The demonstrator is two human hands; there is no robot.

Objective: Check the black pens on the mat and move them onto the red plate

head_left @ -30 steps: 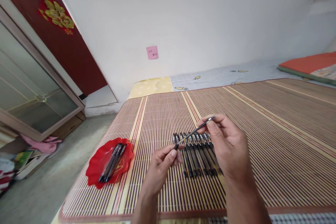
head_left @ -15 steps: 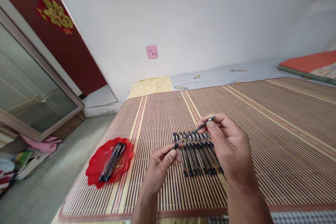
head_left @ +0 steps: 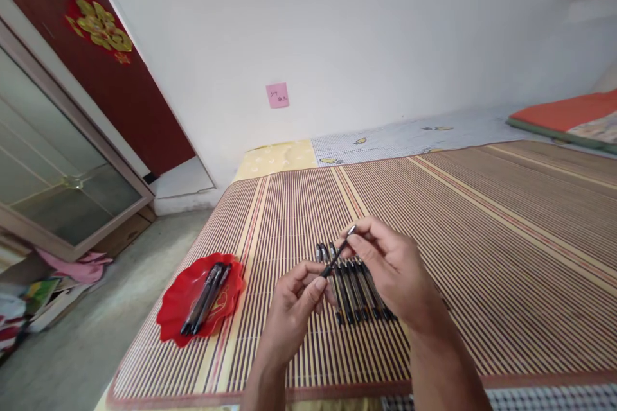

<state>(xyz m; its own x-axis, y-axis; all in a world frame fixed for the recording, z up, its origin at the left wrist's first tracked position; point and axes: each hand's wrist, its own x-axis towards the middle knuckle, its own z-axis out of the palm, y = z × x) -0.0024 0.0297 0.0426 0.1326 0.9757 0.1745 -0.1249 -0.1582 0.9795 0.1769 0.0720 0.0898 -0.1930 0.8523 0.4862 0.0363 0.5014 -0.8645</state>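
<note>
My left hand [head_left: 290, 309] pinches the near end of the slim black pen [head_left: 336, 258], whose long axis slants away and rightward to its silver-tipped far end, pinched by my right hand [head_left: 393, 268], neither being nearer.

Soft, moderate light leaves only faint shadows on the slatted bamboo mat [head_left: 501, 282]; left of the mat, the concrete floor [head_left: 139, 257] has a pale sheen; farther left, wide-angle distortion stretches the frosted-glass door [head_left: 53, 135]; beyond the mat, handwriting on the pink sticky note [head_left: 277, 96] blurs.
</note>
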